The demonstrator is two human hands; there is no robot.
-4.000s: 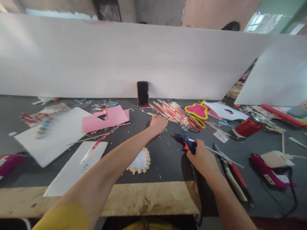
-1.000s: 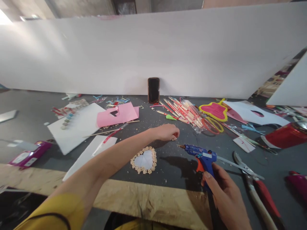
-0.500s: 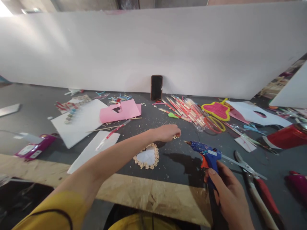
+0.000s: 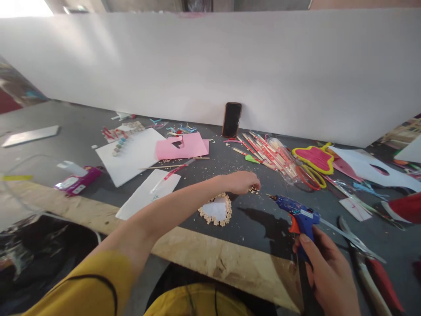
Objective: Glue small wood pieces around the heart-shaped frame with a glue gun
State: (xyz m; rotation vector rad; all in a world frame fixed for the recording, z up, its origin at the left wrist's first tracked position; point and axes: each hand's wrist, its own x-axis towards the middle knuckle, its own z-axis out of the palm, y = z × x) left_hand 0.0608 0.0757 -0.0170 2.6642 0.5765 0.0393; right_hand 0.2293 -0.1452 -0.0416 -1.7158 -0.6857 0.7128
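Note:
My left hand (image 4: 242,181) reaches across the dark table, fingers bent down and closed over a small pile of wooden bits (image 4: 254,190). Whether a piece is pinched between the fingertips is hidden. Below the wrist lies a white heart-shaped piece (image 4: 214,210), edged with small pale wooden pieces (image 4: 217,221); my forearm passes over its upper part. My right hand (image 4: 332,267) is wrapped round the grip of a blue hot glue gun (image 4: 297,210) with an orange trigger. Its nozzle points left, toward the pile, and a clear glue stick sticks out behind.
Pruning shears (image 4: 362,263) lie at the right, near a red cup (image 4: 404,206). A phone (image 4: 232,119) leans on the white board behind. Red-patterned sticks (image 4: 263,149), pink card (image 4: 180,146), white sheets (image 4: 128,156) and a purple glue gun (image 4: 79,180) are spread about.
The view has swung a little to the left, so everything sits further right. My left hand stays at the wooden bits, and my right hand keeps hold of the glue gun.

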